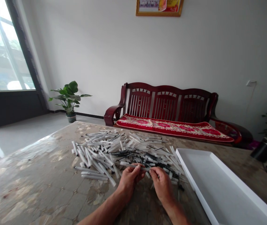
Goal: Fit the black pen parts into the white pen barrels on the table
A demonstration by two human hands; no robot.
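From where I watch, the fingers of my left hand [130, 180] are closed around a pale pen [125, 163]. The fingers of my right hand [163, 185] pinch its other end. So the pen lies across, from one hand to the other, and one tip pokes out to the left of my left fingers.

Just past the fingers is a big, messy pile of white pens [93, 156]. Thin black sticks [124, 153] lie in the middle of the pile, right behind the fingers. Some black bits are close to my right fingers too.

To the right of my right hand is a white tray [220, 187]. All this is on the table [42, 175], which goes far out to the left of my fingers.

Beyond the table, ahead of my fingers, is a dark red bench [166, 107] with a red cloth [158, 123]. A green plant [69, 95] stands far off, ahead and to the left.
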